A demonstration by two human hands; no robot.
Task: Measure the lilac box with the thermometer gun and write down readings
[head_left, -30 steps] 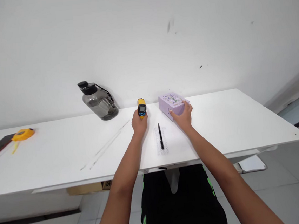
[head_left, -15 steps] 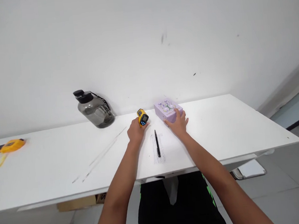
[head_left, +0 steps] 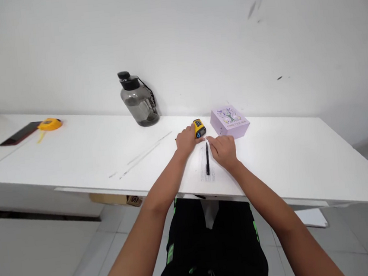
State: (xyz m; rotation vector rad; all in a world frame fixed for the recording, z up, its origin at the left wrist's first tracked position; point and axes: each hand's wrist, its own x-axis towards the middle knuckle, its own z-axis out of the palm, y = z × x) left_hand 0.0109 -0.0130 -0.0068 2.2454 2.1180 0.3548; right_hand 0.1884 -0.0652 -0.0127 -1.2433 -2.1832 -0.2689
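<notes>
My left hand is wrapped round a yellow and black infrared thermometer, its small screen and blue buttons facing me. Most of its handle is hidden under the fingers. Just in front of the lilac box is my right hand, holding nothing that I can see. Its index finger reaches left towards the thermometer, thumb apart, the other fingers bent. Between the hands a black pen lies on a paper sheet covered in faint writing, its tip close to the right index finger.
A grey see-through water bottle with a black cap stands against the wall. Further left on the white table lie a yellow tape measure and a dark flat strip. A cardboard box is under the table.
My right hand has let go of the lilac box and moved left, towards the pen's tip. The left hand keeps hold of the thermometer. The view has shifted left.
</notes>
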